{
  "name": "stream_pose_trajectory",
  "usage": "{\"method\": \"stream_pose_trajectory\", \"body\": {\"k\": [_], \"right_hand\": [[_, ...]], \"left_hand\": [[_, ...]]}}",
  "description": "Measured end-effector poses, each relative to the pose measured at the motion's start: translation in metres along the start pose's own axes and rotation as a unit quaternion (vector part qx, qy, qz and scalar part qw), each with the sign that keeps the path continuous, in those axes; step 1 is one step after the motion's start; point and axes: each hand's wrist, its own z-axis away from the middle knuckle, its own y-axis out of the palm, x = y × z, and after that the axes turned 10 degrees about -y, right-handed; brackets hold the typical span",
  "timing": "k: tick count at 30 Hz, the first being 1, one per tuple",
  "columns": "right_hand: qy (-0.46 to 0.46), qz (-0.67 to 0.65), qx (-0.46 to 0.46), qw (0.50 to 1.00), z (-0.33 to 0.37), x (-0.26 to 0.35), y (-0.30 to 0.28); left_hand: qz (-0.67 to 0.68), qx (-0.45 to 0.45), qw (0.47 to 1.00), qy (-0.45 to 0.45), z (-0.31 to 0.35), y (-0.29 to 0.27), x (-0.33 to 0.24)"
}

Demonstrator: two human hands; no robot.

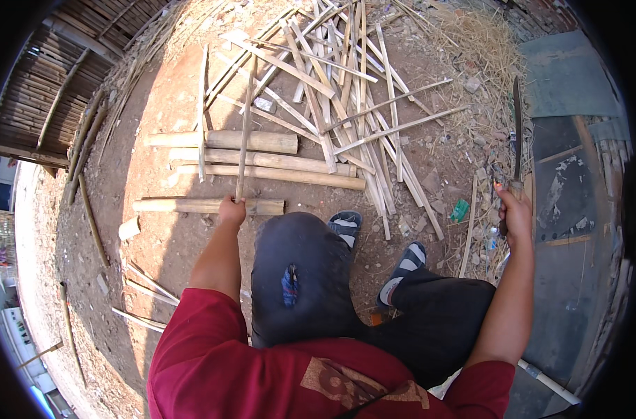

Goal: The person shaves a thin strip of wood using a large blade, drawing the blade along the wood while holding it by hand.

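My left hand [232, 210] is closed round the near end of a split bamboo strip [247, 119], which points away from me across several bamboo poles. Under that hand lies a short bamboo pole [185, 205]; whether the hand touches it I cannot tell. Out to the right, my right hand [516, 215] grips the handle of a machete [518, 133], its long dark blade pointing away from me. Beyond the left hand rest thicker bamboo poles [262, 159], side by side on the dirt. Another bamboo strip [203, 112] lies across them, left of the held one.
A loose heap of bamboo strips [353, 91] spreads ahead of my sandalled feet. Dry straw [471, 35] lies at the far right, beside dark sheets [562, 188]. A bamboo-slat structure [42, 77] stands at the far left. Shorter strips [150, 286] lie by my left arm.
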Motion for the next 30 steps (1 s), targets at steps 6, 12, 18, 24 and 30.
{"method": "stream_pose_trajectory", "body": {"k": [6,12,18,24,30], "right_hand": [[-0.047,0.06,0.064,0.995,0.003,0.011,0.008],[-0.094,0.091,0.11,0.985,0.012,0.014,0.009],[-0.086,0.096,0.113,0.985,0.02,0.016,0.004],[-0.067,0.068,0.11,0.989,0.012,0.006,0.005],[-0.059,0.085,0.101,0.99,0.008,0.017,0.019]], "left_hand": [[0.105,-0.177,0.974,0.098,0.045,-0.057,-0.005],[0.098,0.149,0.981,-0.075,0.048,-0.097,0.047],[-0.141,0.372,0.91,-0.115,0.084,-0.056,0.114],[-0.012,0.209,0.976,-0.055,0.037,0.014,0.128],[-0.068,0.123,0.986,-0.085,0.009,0.07,0.088]]}}
